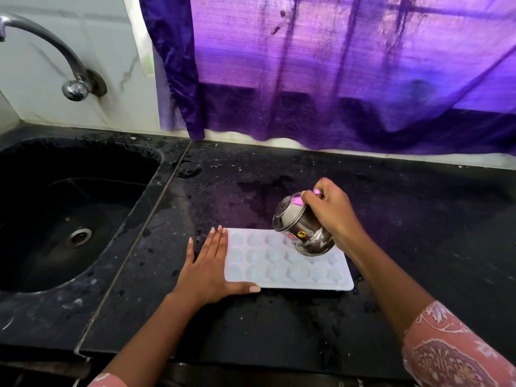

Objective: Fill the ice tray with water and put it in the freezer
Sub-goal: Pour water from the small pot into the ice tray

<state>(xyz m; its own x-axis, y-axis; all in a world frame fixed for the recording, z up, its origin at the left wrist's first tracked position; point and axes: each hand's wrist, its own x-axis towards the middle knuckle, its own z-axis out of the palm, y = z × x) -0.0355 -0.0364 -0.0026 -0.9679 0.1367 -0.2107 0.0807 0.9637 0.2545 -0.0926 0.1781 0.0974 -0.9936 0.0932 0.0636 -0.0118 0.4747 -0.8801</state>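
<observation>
A white ice tray [282, 268] with several shaped cavities lies flat on the black counter [251, 325]. My left hand [208, 268] rests flat against the tray's left edge, fingers apart, thumb along its near rim. My right hand [331, 210] grips a small steel pot [300, 224] with a round sticker, tipped to the left over the tray's far right cavities. No stream of water is clearly visible. The pot hides part of the tray's far right side.
A black sink [69, 208] with a metal drain sits to the left, under a curved steel tap [55, 54]. A purple curtain [321, 74] hangs along the back wall. The counter is wet, with droplets around the tray.
</observation>
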